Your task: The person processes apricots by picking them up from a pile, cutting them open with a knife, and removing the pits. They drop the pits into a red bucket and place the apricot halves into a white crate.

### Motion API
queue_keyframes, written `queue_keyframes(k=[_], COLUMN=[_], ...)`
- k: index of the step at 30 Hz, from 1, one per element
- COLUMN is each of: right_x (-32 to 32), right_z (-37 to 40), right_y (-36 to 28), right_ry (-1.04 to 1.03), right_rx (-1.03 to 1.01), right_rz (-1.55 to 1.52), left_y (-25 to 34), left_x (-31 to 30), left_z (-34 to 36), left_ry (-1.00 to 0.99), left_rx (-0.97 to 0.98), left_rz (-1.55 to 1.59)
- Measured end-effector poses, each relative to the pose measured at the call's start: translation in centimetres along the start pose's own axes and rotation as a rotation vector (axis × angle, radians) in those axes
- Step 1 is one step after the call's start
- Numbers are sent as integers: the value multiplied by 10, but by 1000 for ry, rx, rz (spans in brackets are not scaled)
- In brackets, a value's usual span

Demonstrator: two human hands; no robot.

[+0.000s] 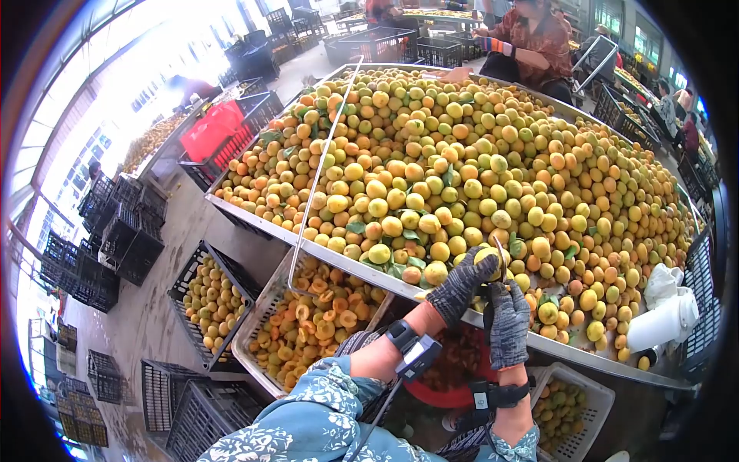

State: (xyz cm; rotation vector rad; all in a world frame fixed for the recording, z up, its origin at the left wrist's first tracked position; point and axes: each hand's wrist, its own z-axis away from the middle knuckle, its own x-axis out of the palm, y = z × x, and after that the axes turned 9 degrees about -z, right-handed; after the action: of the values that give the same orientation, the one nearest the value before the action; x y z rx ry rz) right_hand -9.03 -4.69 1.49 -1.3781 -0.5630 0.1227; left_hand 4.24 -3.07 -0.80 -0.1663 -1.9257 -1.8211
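My left hand (463, 286), in a grey knit glove, is closed around a yellow-green apricot (484, 253) at the front edge of a heaped table. My right hand (509, 323), gloved alike, grips a knife (502, 257) whose thin curved blade points up against the fruit. The knife's handle is mostly hidden in the fingers. Whole apricots (454, 162) with a few green leaves cover the metal-edged table (360, 274). Under my hands stands a red basin (443, 397) with dark reddish-brown contents I cannot make out.
Halved apricots (323, 314) fill a white crate (245, 348) at the left. Beside it is a black crate (185, 286) of whole fruit. A thin metal rod (323, 165) crosses the table. A white jug (662, 319) lies at the right. Across the table sits another person (535, 42).
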Motion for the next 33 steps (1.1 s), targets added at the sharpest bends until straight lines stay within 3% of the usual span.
queue_keyframes(k=[2,4,6,12,14,15,16,17,18,19,22,26,28,29,32,33], right_x=[-5,2,4,23,22,22,20,16,15,13,11,13,11,9,3,1], right_z=[2,5,11,23,18,12,9,6,7,8,15,23,22,22,19,18], right_y=[0,0,-8,-1,-7,3,8,4,0,-4,-21,-20,-16,-15,-3,1], right_ry=[76,105,102,132,50,48,50,41,62,41,49,61,71,80,86,100], right_rx=[161,82,191,105,125,31,-59,-91,-70,-49,-47,-123,-156,-161,-166,-231], right_rz=[-119,-134,-165,-184,-100,-113,-125,72,80,101,214,283,295,314,325,415], left_y=[27,38,30,8,5,-2,-20,-45,-65,-9,-7,8,11,8,5,3], left_x=[11,9,3,-8,0,-1,-5,-9,-7,12,7,3,3,14,14,15], left_z=[10,11,8,0,3,1,-6,-13,-10,7,4,16,22,17,10,7], left_ry=[-3,-7,-65,130,76,-65,-64,24,110,6,39,-84,4,84,115,125], left_rx=[33,79,60,203,-103,-111,-118,-69,-32,-184,-21,-43,452,29,-88,-46], left_rz=[-38,-273,-156,-130,540,527,529,406,286,368,84,286,-660,97,229,280])
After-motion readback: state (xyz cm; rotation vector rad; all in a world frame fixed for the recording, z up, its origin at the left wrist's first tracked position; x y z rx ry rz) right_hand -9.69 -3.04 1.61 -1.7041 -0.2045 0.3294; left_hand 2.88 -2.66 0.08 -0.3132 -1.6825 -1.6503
